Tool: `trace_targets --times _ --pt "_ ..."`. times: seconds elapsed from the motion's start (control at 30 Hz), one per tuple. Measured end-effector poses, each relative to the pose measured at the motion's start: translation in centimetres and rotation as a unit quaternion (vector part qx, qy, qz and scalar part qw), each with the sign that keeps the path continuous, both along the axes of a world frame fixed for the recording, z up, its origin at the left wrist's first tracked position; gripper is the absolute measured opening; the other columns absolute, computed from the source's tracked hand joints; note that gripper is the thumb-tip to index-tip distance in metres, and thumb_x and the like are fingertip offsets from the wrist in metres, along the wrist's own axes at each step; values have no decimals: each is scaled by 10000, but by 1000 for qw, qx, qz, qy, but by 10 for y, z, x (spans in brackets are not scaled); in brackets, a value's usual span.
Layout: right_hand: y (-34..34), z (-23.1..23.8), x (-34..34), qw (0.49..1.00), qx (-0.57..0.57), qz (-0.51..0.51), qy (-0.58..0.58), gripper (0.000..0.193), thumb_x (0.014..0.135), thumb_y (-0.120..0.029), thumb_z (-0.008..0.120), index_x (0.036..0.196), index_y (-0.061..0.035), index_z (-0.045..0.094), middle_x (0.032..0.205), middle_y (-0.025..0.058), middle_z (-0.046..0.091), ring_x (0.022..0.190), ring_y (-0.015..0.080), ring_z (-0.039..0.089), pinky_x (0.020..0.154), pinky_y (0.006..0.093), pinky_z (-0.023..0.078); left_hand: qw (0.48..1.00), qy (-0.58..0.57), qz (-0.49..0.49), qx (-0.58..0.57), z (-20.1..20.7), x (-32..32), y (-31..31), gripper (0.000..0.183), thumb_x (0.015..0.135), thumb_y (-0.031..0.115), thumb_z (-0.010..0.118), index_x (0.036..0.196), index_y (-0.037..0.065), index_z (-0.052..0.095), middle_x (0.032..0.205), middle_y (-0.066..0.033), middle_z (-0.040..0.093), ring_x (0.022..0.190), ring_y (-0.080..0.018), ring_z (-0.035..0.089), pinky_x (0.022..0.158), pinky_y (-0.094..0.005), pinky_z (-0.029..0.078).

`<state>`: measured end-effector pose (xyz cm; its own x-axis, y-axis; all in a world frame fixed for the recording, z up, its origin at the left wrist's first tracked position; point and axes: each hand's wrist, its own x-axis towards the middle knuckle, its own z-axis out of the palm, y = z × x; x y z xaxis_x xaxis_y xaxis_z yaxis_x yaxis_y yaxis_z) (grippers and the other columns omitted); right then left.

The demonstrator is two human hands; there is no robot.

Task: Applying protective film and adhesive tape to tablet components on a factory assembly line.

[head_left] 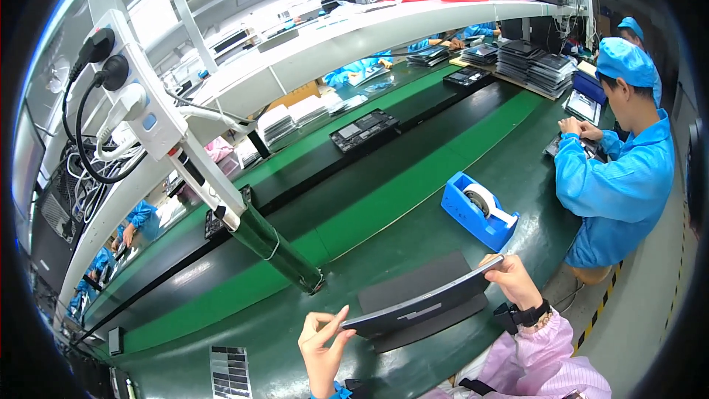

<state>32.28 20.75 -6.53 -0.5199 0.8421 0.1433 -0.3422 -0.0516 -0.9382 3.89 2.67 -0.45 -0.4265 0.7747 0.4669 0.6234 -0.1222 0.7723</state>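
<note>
A thin dark panel (pixel 428 304) with a shiny pale upper edge is held on edge between my two hands. Its face toward me carries a small light grey mark. My left hand (pixel 323 341) pinches the left end between thumb and fingers. At the other end, my right hand (pixel 515 282) grips the upper corner, and a black band circles that wrist. Behind and beneath the panel lies a black mat (pixel 413 278) on the green table (pixel 295 351). The panel hides part of this mat. Whether the panel touches the mat I cannot tell.
A blue tape dispenser (pixel 480 213) stands beyond my right hand. A sheet of black labels (pixel 230 372) lies front left. Open laptop bases (pixel 363 131) rest on the dark conveyor (pixel 317 170). A green-wrapped post (pixel 277 247) rises ahead; a co-worker (pixel 617 170) works at right.
</note>
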Motion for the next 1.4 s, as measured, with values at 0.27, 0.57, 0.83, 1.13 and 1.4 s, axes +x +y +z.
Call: trace_targets --times 0.27,0.57,0.83,1.13,1.4 --pt "-1 -8 -1 1000 -13 -20 18 114 753 -33 659 851 24 654 874 81 627 833 165 576 782 291 423 988 -137 3 73 -20 15 6 220 767 -26 640 978 10 690 955 -84 572 849 -173 583 726 -249 490" --pt "-1 -8 -8 998 -5 -55 2 118 770 -74 669 852 7 643 843 34 620 782 124 562 727 259 415 964 -157 -131 172 -44 6 10 180 752 122 701 904 27 717 1306 -175 410 1093 -348 525 879 -427 462" --pt "-7 0 3 998 42 -56 -5 127 777 -76 660 871 8 643 821 11 622 758 92 553 702 223 415 967 -195 -163 36 -52 9 3 180 761 26 661 935 6 704 1000 -154 650 958 -235 599 834 -328 485" --pt "27 28 33 991 123 -44 -5 334 881 -247 584 1101 5 580 991 104 636 949 181 592 885 311 430 987 -144 -62 -25 -32 18 -6 132 806 7 602 894 -33 691 881 -109 665 823 -172 609 747 -264 456" --pt "114 13 42 783 240 -169 -548 318 791 -379 629 807 -68 696 844 121 655 841 283 619 775 373 463 989 -125 -67 -28 -31 19 -7 137 825 35 598 905 -32 687 872 -118 670 827 -183 612 755 -267 462"
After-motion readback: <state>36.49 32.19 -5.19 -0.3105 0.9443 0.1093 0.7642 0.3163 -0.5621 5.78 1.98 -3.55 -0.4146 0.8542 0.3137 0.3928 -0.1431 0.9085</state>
